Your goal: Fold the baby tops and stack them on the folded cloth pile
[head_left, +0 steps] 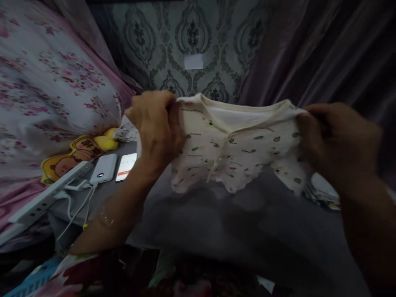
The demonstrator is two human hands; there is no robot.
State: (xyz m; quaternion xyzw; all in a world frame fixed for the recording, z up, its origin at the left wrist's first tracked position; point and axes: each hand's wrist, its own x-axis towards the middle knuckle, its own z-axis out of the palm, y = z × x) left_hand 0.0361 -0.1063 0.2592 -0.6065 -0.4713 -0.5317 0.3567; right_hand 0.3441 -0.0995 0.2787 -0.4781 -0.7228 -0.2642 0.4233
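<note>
A small cream baby shirt [238, 144] with little printed leaves and a buttoned front hangs spread in the air above a grey bed sheet [235, 231]. My left hand [156, 128] is closed on the shirt's left shoulder. My right hand [337, 142] is closed on its right shoulder. The shirt's lower edge hangs loose, just above the sheet.
A floral pillow [46, 95] lies at the left. Beside it rest a yellow cartoon cushion [74, 156], a white power bank [103, 168], a lit phone [126, 166] and a white power strip [46, 196] with cables. Other folded cloth [323, 192] lies at the right. Patterned wall and curtains stand behind.
</note>
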